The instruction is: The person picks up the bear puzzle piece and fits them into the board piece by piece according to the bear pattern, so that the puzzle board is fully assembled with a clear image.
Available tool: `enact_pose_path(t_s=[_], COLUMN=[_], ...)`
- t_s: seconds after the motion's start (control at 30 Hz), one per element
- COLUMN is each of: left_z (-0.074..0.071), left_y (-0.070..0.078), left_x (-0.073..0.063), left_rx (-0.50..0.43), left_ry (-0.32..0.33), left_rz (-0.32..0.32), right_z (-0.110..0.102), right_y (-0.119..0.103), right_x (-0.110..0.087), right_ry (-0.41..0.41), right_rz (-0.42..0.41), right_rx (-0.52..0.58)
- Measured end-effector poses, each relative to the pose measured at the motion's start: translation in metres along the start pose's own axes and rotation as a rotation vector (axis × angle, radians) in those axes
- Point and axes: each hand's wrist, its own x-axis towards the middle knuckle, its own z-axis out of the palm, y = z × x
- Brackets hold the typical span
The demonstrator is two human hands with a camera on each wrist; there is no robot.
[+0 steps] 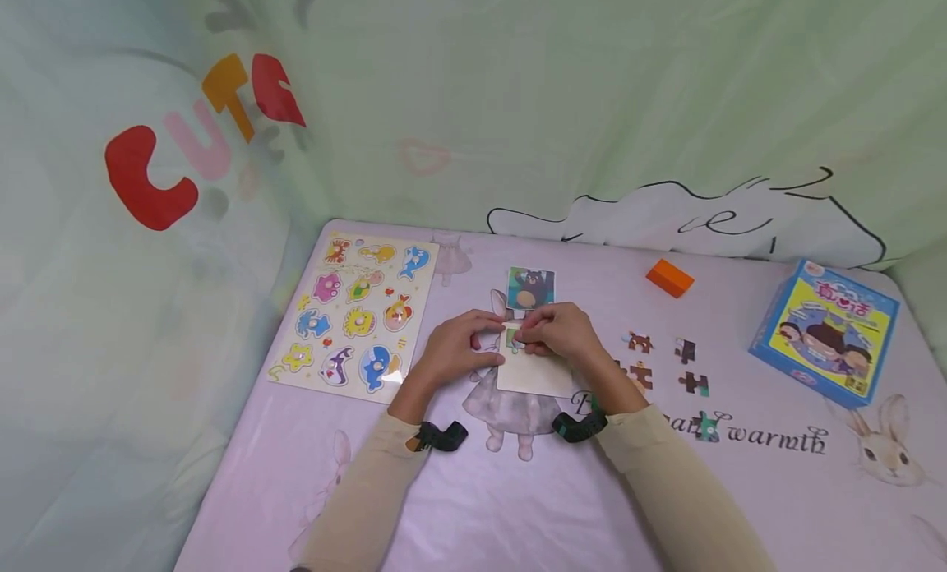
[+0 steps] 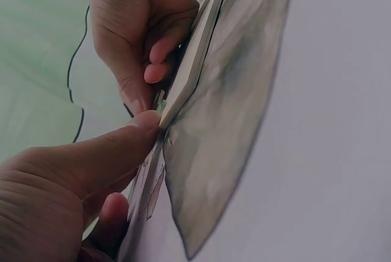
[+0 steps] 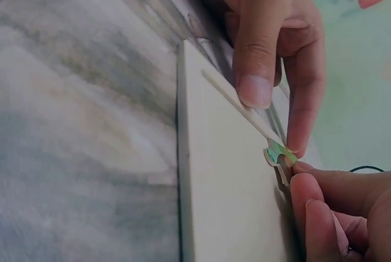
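Note:
A pale puzzle board [image 1: 534, 376] with a raised rim lies in front of me, over a printed rabbit. My right hand [image 1: 560, 332] pinches a small green and brown puzzle piece [image 3: 280, 154] between thumb and fingers, at the board's far left corner. At the board's left edge is my left hand [image 1: 462, 344]. Its straight thumb [image 3: 253, 88] rests on the rim, and its index fingertip reaches the corner beside the piece. Just beyond the board a square bear picture [image 1: 529, 289] lies face up.
Several loose puzzle pieces [image 1: 694, 382] lie to the right, some near my right forearm. A peg board with sea animals [image 1: 355, 309] lies at the left. Farther right are an orange block [image 1: 670, 278] and a blue and yellow box [image 1: 829, 332]. A fabric curtain [image 1: 592, 103] borders the table.

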Motion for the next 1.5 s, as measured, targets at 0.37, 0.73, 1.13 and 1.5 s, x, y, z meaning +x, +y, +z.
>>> enact_pose_path(t_s=[0.37, 0.73, 1.13, 1.5], left_z=[0.001, 0.002, 0.004, 0.009], left_y=[-0.001, 0.001, 0.010, 0.015], left_x=[0.001, 0.002, 0.013, 0.019], left_rx=[0.009, 0.011, -0.021, -0.003], left_ry=[-0.003, -0.017, 0.079, 0.090], left_rz=[-0.002, -0.011, -0.027, -0.068], right_z=[0.002, -0.012, -0.007, -0.003], right_y=[0.000, 0.003, 0.007, 0.007], right_x=[0.000, -0.016, -0.015, -0.019], right_ry=[0.041, 0.083, 0.108, 0.115], right_rz=[-0.024, -0.165, -0.220, -0.219], right_rx=[-0.078, -0.283, -0.380, -0.393])
